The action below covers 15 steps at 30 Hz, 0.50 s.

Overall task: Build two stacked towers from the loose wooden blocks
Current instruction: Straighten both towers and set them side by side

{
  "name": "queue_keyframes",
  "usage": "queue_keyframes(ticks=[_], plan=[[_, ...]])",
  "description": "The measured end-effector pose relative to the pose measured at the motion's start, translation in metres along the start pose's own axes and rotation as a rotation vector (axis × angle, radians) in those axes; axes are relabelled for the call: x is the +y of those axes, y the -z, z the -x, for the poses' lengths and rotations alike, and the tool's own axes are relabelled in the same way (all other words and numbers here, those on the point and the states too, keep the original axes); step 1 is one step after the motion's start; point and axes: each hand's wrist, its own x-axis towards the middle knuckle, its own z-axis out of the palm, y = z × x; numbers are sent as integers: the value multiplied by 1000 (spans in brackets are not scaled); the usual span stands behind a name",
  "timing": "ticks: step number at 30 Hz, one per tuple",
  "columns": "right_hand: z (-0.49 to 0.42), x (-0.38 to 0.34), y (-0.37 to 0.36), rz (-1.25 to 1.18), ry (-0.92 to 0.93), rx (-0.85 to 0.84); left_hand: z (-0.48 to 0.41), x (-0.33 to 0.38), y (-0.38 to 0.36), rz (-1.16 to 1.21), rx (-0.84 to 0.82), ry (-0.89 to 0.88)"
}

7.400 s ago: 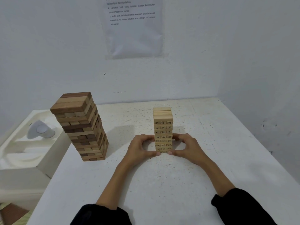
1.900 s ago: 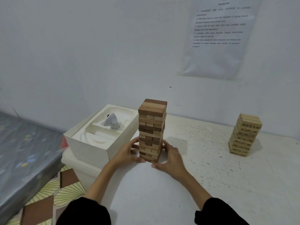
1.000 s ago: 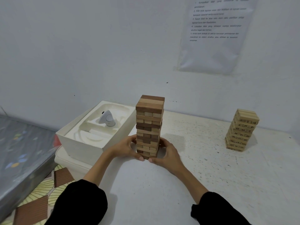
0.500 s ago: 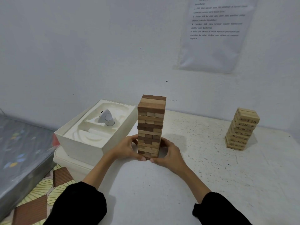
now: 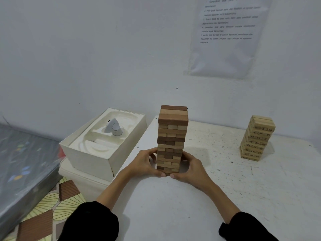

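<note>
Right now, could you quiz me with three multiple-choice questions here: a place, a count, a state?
1. Where is the pale numbered tower?
A. right of the mixed-brown tower
B. stacked upon it
C. in a hand

2. How many towers stand on the table?
A. one
B. two
C. four

3. What are the left hand and right hand doing?
A. lying flat
B. lifting one block
C. cupping the mixed-brown tower's base

Answers: 1 A, it stands apart at the right; 2 B, two show; 3 C, fingers curl round its bottom layers.
</note>
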Motion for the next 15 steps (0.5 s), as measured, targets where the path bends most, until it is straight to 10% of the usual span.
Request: queue_keyframes(ticks=[15], plan=[[37, 21, 56, -2, -60, 44, -18, 33, -56, 46, -32, -121]])
